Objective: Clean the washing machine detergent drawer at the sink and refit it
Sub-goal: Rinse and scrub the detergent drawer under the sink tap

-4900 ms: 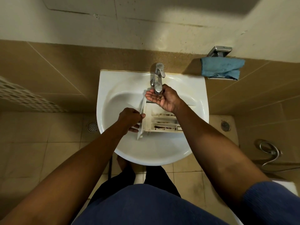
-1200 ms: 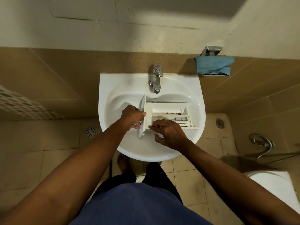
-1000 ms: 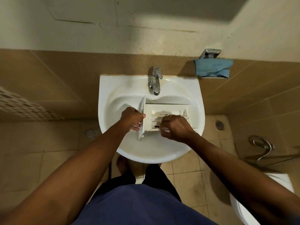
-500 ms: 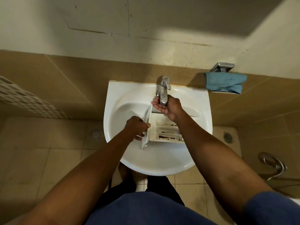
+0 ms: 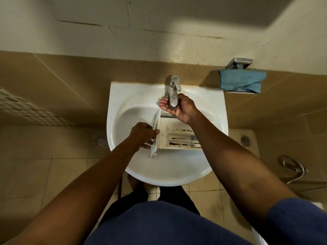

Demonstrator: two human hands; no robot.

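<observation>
Right now the detergent drawer [image 5: 177, 137] lies in the sink [image 5: 123, 96], its long axis running rightward from the front panel, open compartments up. The left hand [image 5: 141, 135] clenches that panel. The right hand [image 5: 180, 107] cups palm-up, holding nothing, under the tap [image 5: 173, 92], just behind the drawer and nearer its stained channels. Water flow, I think, is too faint to confirm.

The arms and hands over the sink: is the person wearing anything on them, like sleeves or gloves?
No gloves: the left hand and right hand are bare, as are both forearms. A dark blue sleeve covers the right upper arm. The left arm shows no sleeve in this view. Any ring or watch is too unclear to tell.
</observation>
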